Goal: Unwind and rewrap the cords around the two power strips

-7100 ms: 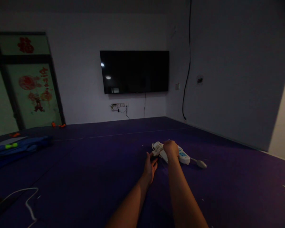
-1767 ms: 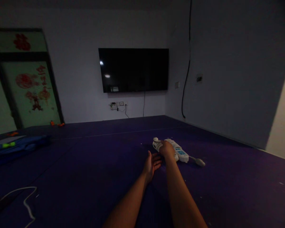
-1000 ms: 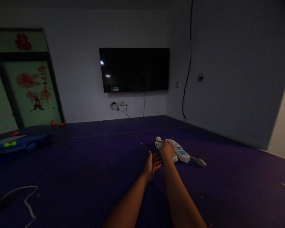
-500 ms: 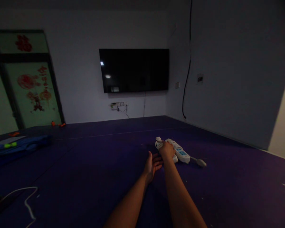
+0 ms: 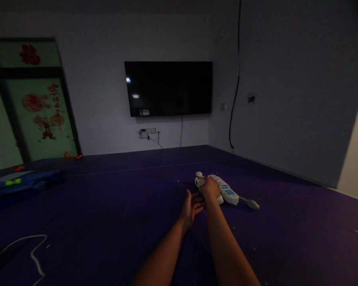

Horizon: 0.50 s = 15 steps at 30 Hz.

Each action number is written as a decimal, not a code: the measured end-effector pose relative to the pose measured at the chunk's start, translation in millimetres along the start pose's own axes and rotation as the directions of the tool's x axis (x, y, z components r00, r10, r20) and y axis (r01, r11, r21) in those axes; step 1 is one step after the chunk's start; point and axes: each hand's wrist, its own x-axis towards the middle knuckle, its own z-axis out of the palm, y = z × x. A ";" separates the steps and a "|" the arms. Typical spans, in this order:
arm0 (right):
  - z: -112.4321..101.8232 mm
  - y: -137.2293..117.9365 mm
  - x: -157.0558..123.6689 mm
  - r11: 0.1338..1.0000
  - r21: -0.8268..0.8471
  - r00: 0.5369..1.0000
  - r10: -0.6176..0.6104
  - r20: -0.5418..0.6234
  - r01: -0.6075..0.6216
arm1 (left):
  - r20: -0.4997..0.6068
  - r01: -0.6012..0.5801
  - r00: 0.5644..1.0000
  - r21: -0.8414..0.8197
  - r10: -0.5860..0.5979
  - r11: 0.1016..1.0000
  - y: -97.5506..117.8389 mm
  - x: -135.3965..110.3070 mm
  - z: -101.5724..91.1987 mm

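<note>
Two white power strips lie side by side on the purple floor covering, cords wound around them. The right-hand power strip (image 5: 229, 194) shows blue socket panels, and its plug (image 5: 252, 204) rests off its near end. My right hand (image 5: 210, 188) is closed over the left-hand power strip (image 5: 220, 199), covering most of it; the white end and a cord loop show past my fingers. Just left of it, my left hand (image 5: 192, 207) is open, palm facing right and fingers apart, its fingertips close to the strip and partly behind my right wrist.
Folded blue cloth (image 5: 32, 180) lies at the left, with small orange objects (image 5: 74, 156) near the door. A white cable (image 5: 34, 254) curls at the lower left. On the far wall hangs a television (image 5: 170, 88); a black cable (image 5: 235, 99) dangles down the right wall.
</note>
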 end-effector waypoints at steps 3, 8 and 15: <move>-1.1 -0.4 -1.1 1.000 0.002 1.000 0.000 -0.009 0.000 | -0.009 -0.002 1.000 -0.008 0.002 1.000 0.2 -0.6 0.6; -2.1 -5.4 -1.7 1.000 -0.003 0.999 0.004 -0.040 -0.004 | -0.023 -0.003 1.000 -0.049 0.002 0.999 2.5 -6.8 5.1; -15.1 -40.3 -6.0 0.982 0.151 0.973 -0.081 -0.217 0.116 | -0.189 -0.127 0.978 -0.179 0.092 0.976 33.8 -14.2 18.6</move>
